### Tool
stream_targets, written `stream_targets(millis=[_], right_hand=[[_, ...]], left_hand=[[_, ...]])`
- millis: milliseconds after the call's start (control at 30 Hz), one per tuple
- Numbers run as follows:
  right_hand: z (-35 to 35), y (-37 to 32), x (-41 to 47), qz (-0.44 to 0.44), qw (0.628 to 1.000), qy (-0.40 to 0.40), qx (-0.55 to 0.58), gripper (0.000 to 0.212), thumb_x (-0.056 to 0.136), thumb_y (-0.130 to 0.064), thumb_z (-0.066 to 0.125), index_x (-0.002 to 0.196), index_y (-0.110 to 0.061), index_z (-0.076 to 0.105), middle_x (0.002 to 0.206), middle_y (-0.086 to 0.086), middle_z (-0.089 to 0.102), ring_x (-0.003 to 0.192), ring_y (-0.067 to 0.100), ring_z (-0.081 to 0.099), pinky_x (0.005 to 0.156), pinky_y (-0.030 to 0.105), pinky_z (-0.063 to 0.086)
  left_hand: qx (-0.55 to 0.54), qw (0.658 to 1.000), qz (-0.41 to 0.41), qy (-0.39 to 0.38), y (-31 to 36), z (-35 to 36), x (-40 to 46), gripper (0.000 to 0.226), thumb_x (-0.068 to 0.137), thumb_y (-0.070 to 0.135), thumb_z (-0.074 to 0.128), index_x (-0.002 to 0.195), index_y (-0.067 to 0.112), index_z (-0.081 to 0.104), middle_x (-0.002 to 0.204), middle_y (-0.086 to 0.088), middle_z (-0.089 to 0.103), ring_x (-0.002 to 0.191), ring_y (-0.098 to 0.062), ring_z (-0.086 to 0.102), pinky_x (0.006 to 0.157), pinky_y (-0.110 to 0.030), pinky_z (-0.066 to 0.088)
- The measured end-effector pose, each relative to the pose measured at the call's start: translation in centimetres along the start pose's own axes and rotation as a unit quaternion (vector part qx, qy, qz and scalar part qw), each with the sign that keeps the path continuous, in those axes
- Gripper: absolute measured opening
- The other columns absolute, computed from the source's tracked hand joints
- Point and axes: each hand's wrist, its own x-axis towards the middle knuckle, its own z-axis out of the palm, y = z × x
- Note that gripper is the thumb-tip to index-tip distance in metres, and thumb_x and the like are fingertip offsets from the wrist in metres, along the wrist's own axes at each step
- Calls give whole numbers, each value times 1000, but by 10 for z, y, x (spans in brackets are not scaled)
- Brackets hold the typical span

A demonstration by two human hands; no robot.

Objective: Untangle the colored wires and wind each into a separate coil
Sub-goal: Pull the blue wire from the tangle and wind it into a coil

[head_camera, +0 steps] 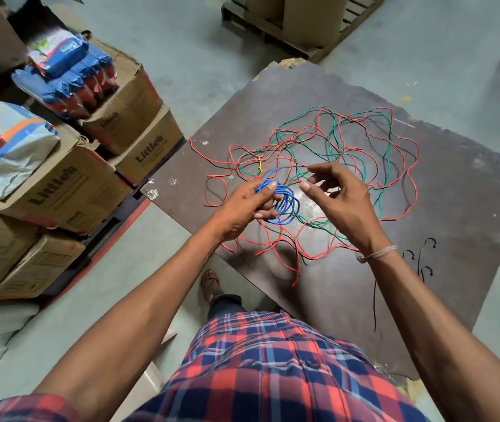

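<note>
My left hand (244,205) grips a small coil of blue wire (285,205), thumb pressed on top of the loops. A short blue end (273,173) sticks up past the thumb. My right hand (338,202) hovers just right of the coil, fingers loosely curled and holding nothing. Below both hands a tangle of red wire (407,178), green wire (390,141) and thin black wire (375,147) lies spread over a dark board (455,226). A small yellow piece (259,164) sits in the tangle.
A black wire (374,300) with curled ends lies apart at the board's right front. Stacked cardboard boxes (69,190) with blue packets fill the left side. A wooden pallet (297,28) with cartons stands at the back. My sandalled foot (210,284) is by the board's edge.
</note>
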Motion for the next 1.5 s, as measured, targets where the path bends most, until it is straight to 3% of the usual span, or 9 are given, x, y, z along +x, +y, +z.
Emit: stream_targets(millis=[167,300,500,700,833,1033,1200,1367,1500], right_hand=[[-1,17,-7,99,979,-146,98,74,73,-47,89,137,-27,57,124,-3,71,115,17,68,93,35,57],[3,19,-5,165,947,-160,224,74,75,-26,86,139,-10,53,122,11,73,102,15,69,83,28,52],[5,28,-5,190,926,-184,269,60,78,-21,83,132,-11,60,109,10,72,93,17,64,82,31,48],[9,28,-11,174,923,-171,299,54,78,0,82,127,2,58,109,24,67,85,20,67,77,24,52],[10,23,-13,160,937,-125,284,49,79,5,80,120,-8,57,93,21,69,76,19,70,72,23,54],[12,24,-16,72,969,-99,213,56,88,-6,79,136,-27,61,80,16,61,78,20,58,76,33,50],[12,31,-22,80,969,-54,228,39,88,-3,76,126,-10,71,108,30,70,88,28,63,91,51,55],[1,40,-25,116,959,-30,258,39,88,5,72,127,-1,68,99,12,77,86,23,71,81,30,57],[-1,56,-33,144,947,-26,287,38,89,-1,74,126,-8,70,100,17,75,93,29,70,95,48,55]], left_hand=[[-148,988,-49,-18,6,5,2,31,110,26,40,91,4,54,48,11,28,37,-2,24,68,-24,52],[-200,975,-97,-25,14,11,2,46,107,41,39,88,3,57,46,11,27,35,-1,21,62,-23,52],[-239,956,-169,-25,22,19,4,79,96,72,23,78,3,58,41,10,27,32,-2,17,49,-19,45],[-210,960,-182,13,16,21,6,51,107,41,43,80,5,66,43,6,32,31,-3,17,49,-22,45],[-190,967,-154,78,17,27,9,38,104,38,52,81,8,53,47,5,29,32,-3,20,43,-19,42],[-167,966,-162,116,14,33,19,33,104,31,54,77,12,52,45,6,27,33,-5,19,41,-19,34],[-179,967,-162,85,10,36,23,36,104,40,52,87,8,55,51,4,28,38,-7,22,51,-23,44],[-198,970,-144,8,5,43,22,23,108,28,45,92,12,52,55,7,33,40,-4,28,65,-24,41],[-188,973,-129,19,-4,55,27,22,107,17,46,86,13,51,53,8,35,38,-3,28,63,-26,36]])
